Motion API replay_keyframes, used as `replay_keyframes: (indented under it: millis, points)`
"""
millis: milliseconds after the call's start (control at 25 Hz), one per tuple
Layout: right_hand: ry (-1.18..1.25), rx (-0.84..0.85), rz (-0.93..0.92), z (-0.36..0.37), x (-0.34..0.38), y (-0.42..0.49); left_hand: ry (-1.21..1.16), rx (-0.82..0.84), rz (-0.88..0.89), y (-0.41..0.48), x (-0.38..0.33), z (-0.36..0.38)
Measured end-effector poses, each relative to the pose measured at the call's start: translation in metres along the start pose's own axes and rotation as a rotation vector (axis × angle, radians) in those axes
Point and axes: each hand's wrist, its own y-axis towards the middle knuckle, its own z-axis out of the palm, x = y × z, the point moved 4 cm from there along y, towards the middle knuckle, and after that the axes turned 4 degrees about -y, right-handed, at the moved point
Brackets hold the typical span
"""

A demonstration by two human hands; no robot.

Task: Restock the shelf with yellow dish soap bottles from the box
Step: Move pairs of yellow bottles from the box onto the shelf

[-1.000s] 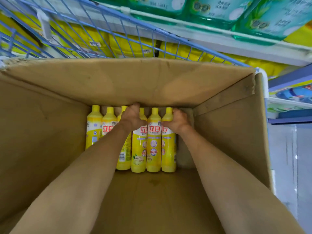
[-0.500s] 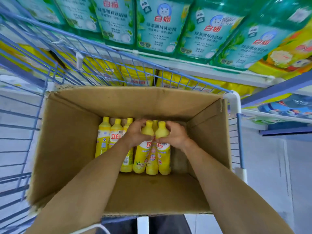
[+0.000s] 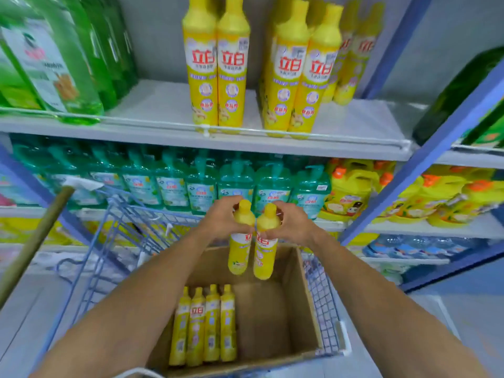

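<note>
Above the box, the left grip curls round the left bottle near its cap, the right grip round the right bottle, both upright, side by side.

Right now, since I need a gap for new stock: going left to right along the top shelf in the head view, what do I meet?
Green bottles → bare shelf board → pair of yellow dish soap bottles → second cluster of yellow bottles → blue upright post.
</note>
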Motion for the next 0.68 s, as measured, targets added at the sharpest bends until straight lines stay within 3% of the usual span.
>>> replay_keyframes:
  millis: [360,520,680]
  points:
    - [0.003,-0.233,-0.28,-0.208,0.13,-0.013,0.046,-0.141,0.438,0.033,-0.214,-0.098]
    - [0.057,-0.249,-0.313,-0.279,0.143,-0.022,0.135,-0.177,0.573,0.05,-0.294,-0.103]
    - [0.03,-0.249,-0.379,-0.348,0.14,-0.026,0.27,-0.258,0.59,0.072,-0.362,-0.095]
